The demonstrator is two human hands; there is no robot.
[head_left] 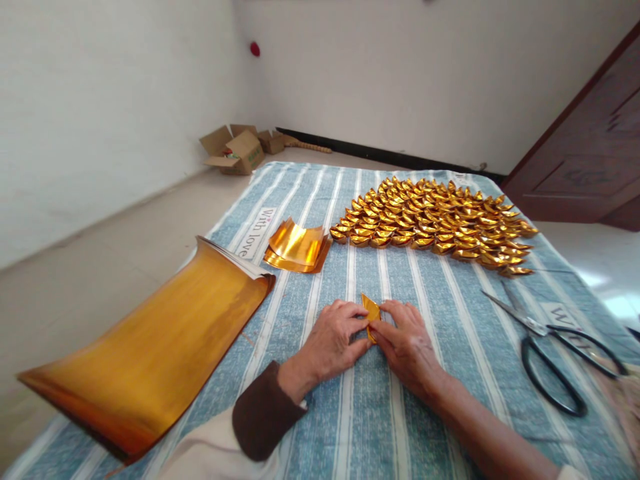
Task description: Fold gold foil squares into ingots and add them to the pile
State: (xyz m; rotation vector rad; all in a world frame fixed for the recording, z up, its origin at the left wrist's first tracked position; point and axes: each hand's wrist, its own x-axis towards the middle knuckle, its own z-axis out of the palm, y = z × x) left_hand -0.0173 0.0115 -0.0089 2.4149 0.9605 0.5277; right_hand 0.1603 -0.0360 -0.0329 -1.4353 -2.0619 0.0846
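Note:
Between my two hands, a small folded piece of gold foil paper (371,309) lies at the middle of the table, its pointed end facing away from me. My left hand (334,335) pinches its left edge with thumb and fingertips. From the right, my right hand (409,340) presses its thumb and forefinger on the same piece. The fingertips cover part of the folds. Beyond my hands sits a small stack of cut gold foil sheets (299,243). Many finished-looking boat-shaped gold paper ingots (425,217) stand in rows at the far right.
A large stack of gold paper sheets (150,340) overhangs the table's left side. Scissors with black handles (537,327) lie partly spread at the right. Blue and white striped cloth (320,413) covers the table. Cardboard boxes (240,153) stand on the floor behind, and a dark red door (585,147) is at right.

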